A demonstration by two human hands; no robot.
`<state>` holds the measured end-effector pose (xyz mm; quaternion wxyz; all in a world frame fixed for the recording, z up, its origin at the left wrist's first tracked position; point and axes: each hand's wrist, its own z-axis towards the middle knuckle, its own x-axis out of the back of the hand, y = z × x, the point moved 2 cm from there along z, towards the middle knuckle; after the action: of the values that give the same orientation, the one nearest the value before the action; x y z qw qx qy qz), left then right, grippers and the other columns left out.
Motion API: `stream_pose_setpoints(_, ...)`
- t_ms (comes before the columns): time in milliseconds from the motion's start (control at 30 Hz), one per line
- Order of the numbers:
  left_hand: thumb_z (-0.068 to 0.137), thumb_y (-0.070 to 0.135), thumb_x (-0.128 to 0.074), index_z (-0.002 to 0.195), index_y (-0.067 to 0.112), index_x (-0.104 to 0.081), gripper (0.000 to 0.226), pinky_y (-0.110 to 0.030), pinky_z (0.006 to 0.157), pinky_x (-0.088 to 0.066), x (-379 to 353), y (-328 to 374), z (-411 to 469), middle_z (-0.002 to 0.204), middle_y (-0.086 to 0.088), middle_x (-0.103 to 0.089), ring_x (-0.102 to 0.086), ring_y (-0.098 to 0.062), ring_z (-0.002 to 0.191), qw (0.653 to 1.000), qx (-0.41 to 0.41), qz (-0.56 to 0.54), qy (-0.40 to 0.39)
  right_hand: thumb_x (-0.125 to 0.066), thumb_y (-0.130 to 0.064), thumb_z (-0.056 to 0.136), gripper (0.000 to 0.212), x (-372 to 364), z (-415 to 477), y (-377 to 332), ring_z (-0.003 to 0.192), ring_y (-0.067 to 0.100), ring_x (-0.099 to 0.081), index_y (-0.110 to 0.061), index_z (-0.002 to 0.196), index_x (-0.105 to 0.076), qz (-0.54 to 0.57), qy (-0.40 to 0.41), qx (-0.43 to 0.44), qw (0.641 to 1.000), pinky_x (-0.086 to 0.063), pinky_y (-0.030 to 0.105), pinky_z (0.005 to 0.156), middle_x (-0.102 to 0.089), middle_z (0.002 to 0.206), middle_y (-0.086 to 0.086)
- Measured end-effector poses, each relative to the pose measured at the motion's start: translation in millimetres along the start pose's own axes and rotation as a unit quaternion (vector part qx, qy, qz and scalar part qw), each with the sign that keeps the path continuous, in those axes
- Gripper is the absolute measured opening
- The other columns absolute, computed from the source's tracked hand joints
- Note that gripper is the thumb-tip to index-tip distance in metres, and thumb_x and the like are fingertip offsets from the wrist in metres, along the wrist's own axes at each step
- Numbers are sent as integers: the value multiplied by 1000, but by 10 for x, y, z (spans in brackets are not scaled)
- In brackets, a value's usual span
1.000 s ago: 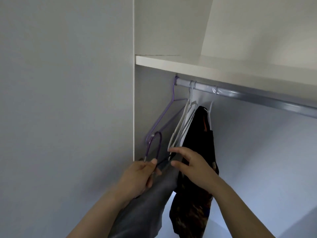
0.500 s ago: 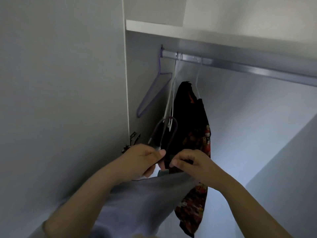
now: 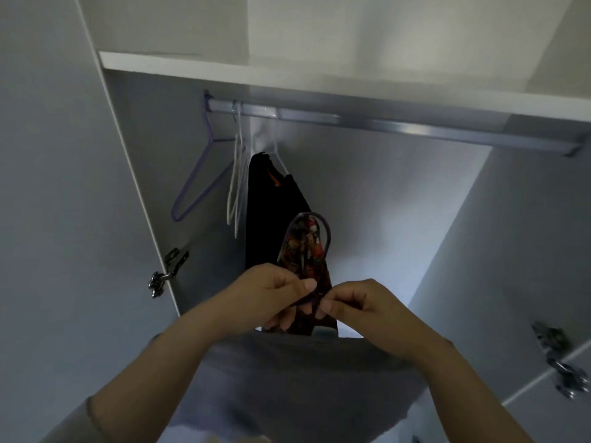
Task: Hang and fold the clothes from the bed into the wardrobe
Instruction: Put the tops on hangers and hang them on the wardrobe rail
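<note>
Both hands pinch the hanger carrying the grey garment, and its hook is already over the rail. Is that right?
No. The head view shows the left hand and right hand pinching the hanger with the grey garment, but its hook is free below the rail, not over it.

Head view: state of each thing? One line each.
left hand: fingers pinch held hanger
right hand: fingers pinch held hanger
held hanger: hook up, not yet on rail
grey garment: drapes below hands, not hung
rail: bare right of the hangers
purple hanger: on rail, empty
white hangers: on rail, empty
dark garment: hung on rail
left door: open
</note>
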<state>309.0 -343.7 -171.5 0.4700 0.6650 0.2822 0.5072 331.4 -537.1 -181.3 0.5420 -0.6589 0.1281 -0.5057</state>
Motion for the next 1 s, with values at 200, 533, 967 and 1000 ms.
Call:
stream_pose_setpoints(200,94,30,-59,86,24,-69,14,-25,76,-54,-338,118,154,84,3,-69,-66,-9,81,982,-56,76,161,-58,-16,94,28,443,-632,321,76,-7,-63,-26,73,-74,16,139,-98,985,-44,5,66,-71,80,-21)
stream_pose_setpoints(533,95,19,-59,98,23,-64,8,-2,63,-41,-793,-85,435,92,16,-63,-57,7,82,974,27,104,199,-53,-16,96,27,850,-1234,909,63,-2,-46,-19,78,-73,64,292,-247,922,-34,18,59,-54,64,-18)
stream_pose_setpoints(967,94,26,-59,126,15,-58,34,-16,81,-37,-416,-377,1050,121,-4,-50,-49,-11,98,945,27,202,258,-50,-12,95,33,779,-680,1044,64,18,-57,-25,70,-67,49,332,-274,901,-47,28,64,-61,66,-2)
stream_pose_setpoints(1000,93,25,-60,129,15,-56,37,-19,90,-34,-355,-411,1089,127,-8,-47,-48,-14,105,940,29,210,268,-49,-12,95,33,782,-605,1026,64,18,-57,-25,70,-67,50,335,-272,901,-47,29,64,-61,66,-2)
